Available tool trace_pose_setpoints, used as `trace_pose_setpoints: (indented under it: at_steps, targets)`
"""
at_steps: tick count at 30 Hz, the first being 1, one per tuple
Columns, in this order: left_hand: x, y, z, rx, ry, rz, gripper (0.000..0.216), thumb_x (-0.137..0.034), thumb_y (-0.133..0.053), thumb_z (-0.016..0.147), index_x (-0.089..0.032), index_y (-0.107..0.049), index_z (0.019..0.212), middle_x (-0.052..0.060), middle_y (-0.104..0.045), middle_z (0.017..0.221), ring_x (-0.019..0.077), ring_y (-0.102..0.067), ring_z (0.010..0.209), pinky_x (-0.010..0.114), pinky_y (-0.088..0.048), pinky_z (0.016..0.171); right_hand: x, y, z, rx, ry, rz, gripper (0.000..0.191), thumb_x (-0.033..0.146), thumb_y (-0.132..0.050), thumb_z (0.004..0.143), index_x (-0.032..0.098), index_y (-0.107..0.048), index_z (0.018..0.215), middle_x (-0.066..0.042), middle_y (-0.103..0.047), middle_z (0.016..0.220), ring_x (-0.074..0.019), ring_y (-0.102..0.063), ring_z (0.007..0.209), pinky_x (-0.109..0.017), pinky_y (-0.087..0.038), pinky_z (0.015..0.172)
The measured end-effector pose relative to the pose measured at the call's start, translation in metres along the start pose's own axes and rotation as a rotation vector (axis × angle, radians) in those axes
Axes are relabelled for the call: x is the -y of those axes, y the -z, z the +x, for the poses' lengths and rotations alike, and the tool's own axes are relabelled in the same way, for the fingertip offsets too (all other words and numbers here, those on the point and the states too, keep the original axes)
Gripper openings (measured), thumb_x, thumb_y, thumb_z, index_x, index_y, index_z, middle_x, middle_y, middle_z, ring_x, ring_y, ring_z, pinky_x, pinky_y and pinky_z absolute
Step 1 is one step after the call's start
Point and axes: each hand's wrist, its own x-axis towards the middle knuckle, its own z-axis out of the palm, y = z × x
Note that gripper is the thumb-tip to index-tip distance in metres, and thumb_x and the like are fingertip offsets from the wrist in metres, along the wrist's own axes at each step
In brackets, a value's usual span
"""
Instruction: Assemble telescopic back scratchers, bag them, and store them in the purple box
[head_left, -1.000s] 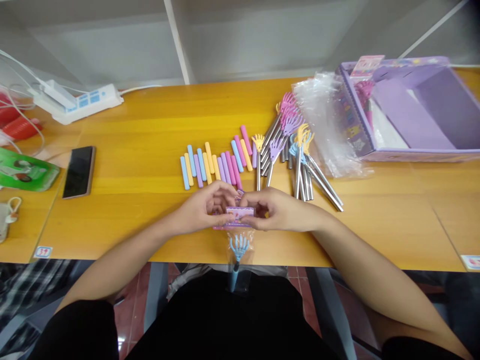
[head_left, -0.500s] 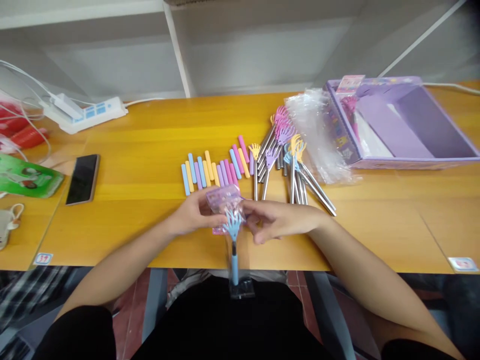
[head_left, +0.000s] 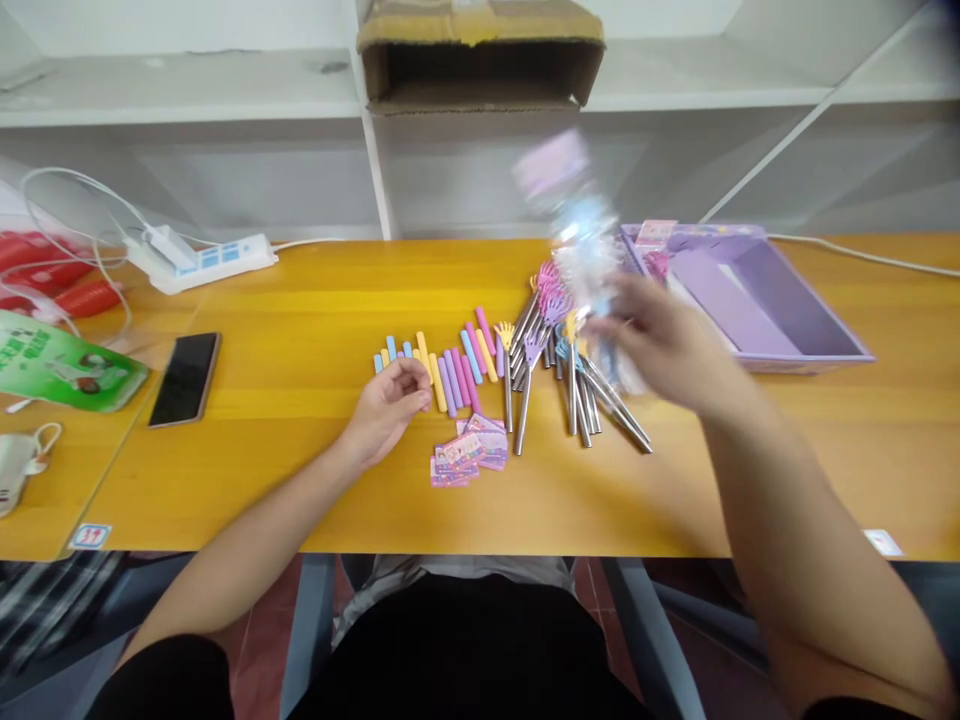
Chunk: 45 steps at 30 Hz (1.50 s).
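Observation:
My right hand point(head_left: 664, 340) is raised over the table, blurred by motion, and grips a bagged blue hand-shaped scratcher with a pink header card point(head_left: 574, 215), held up towards the purple box point(head_left: 795, 345). My left hand point(head_left: 390, 405) rests on the table with its fingers loosely curled and nothing in them, beside a row of pastel handle sleeves point(head_left: 446, 365). A small stack of pink header cards point(head_left: 469, 455) lies just right of it. A pile of metal scratchers with coloured hand-shaped heads point(head_left: 559, 350) lies under my right hand.
A phone point(head_left: 184, 378) lies at the left, with a white power strip point(head_left: 202, 260) and cables behind it. A green packet point(head_left: 64, 365) and red items sit at the far left. A cardboard box point(head_left: 480, 55) stands on the white shelf behind.
My right hand lifted the bagged blue scratcher from the table's front edge up and right towards the purple box. My left hand let go and stayed on the table. The camera tilted up.

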Motion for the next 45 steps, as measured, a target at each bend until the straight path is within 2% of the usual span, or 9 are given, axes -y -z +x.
trace_pose_setpoints:
  at_steps: [3,5,10,15,21,28,35,41,45]
  targets:
    - [0.003,-0.001,-0.002,0.022,0.007,0.053,0.032,-0.023,-0.092,0.076,-0.019,-0.067,0.095,-0.002,-0.058,0.085,0.0092,-0.053,0.074,0.023,-0.046,0.07,-0.041,0.044,0.037,-0.347,-0.161,-0.31,0.049,0.033,-0.055,0.103,0.018,-0.061,0.149,-0.013,-0.078,0.112,-0.0213,-0.064,0.093,-0.037,-0.045,0.091]
    - [0.005,-0.002,-0.003,0.035,0.012,0.068,0.031,-0.024,-0.091,0.077,-0.019,-0.065,0.094,-0.002,-0.057,0.084,0.0097,-0.052,0.073,0.024,-0.044,0.069,-0.073,0.063,0.061,-0.399,-0.254,-0.451,0.046,0.028,-0.053,0.103,0.015,-0.064,0.145,-0.016,-0.078,0.112,-0.0226,-0.063,0.097,-0.038,-0.042,0.092]
    - [0.008,0.001,-0.001,0.033,-0.016,0.096,0.032,-0.026,-0.09,0.077,-0.02,-0.064,0.094,-0.002,-0.06,0.085,0.0105,-0.052,0.074,0.024,-0.043,0.069,-0.135,0.06,0.09,0.0,-0.446,-0.563,0.026,0.028,-0.055,0.1,0.013,-0.076,0.1,-0.022,-0.075,0.097,-0.02,-0.052,0.072,-0.04,-0.038,0.076]
    - [0.005,0.005,0.004,-0.008,-0.086,0.122,0.037,-0.027,-0.094,0.075,-0.02,-0.066,0.097,0.0,-0.064,0.09,0.0127,-0.058,0.082,0.026,-0.048,0.075,-0.154,0.043,0.086,0.042,-0.483,-0.605,0.013,0.028,-0.067,0.09,0.016,-0.071,0.085,-0.023,-0.074,0.094,-0.0178,-0.042,0.065,-0.04,-0.036,0.073]
    - [0.003,0.009,0.006,-0.049,-0.095,0.151,0.036,-0.029,-0.094,0.076,-0.02,-0.065,0.096,0.001,-0.066,0.093,0.0121,-0.059,0.08,0.023,-0.046,0.065,-0.154,0.043,0.081,0.036,-0.537,-0.65,0.009,0.022,-0.068,0.079,0.017,-0.074,0.083,-0.022,-0.073,0.093,-0.0205,-0.048,0.068,-0.042,-0.038,0.074]
    - [-0.011,0.022,0.02,-0.264,-0.209,0.107,0.041,-0.029,-0.095,0.07,-0.02,-0.065,0.096,0.001,-0.069,0.094,0.0111,-0.06,0.079,0.023,-0.048,0.068,-0.112,0.029,0.057,-0.237,-0.395,-0.714,0.049,0.028,-0.051,0.096,0.005,-0.07,0.134,-0.039,-0.063,0.133,-0.0365,-0.063,0.108,-0.047,-0.041,0.086]
    - [-0.032,0.044,0.033,-0.448,-0.367,0.148,0.042,-0.033,-0.091,0.071,-0.024,-0.061,0.098,0.001,-0.069,0.099,0.0106,-0.059,0.076,0.023,-0.046,0.064,-0.053,-0.007,0.032,-0.331,-0.114,-0.486,0.037,0.031,-0.049,0.1,0.016,-0.078,0.118,-0.022,-0.076,0.119,-0.0297,-0.065,0.1,-0.04,-0.045,0.087]
    - [-0.033,0.048,0.035,-0.433,-0.397,0.203,0.036,-0.043,-0.088,0.078,-0.023,-0.06,0.09,-0.003,-0.057,0.075,0.0114,-0.053,0.069,0.024,-0.046,0.066,-0.066,-0.036,0.024,-0.308,-0.101,-0.287,0.034,0.023,-0.046,0.095,0.017,-0.078,0.105,-0.016,-0.08,0.108,-0.0298,-0.071,0.099,-0.041,-0.051,0.093]
    - [-0.027,0.05,0.036,-0.428,-0.399,0.542,0.023,-0.025,-0.081,0.079,-0.023,-0.064,0.095,0.0,-0.062,0.086,0.0151,-0.06,0.08,0.027,-0.049,0.073,-0.069,-0.039,0.016,-0.236,-0.066,-0.323,0.029,0.025,-0.048,0.095,0.019,-0.076,0.097,-0.016,-0.08,0.106,-0.0312,-0.072,0.098,-0.041,-0.051,0.089]
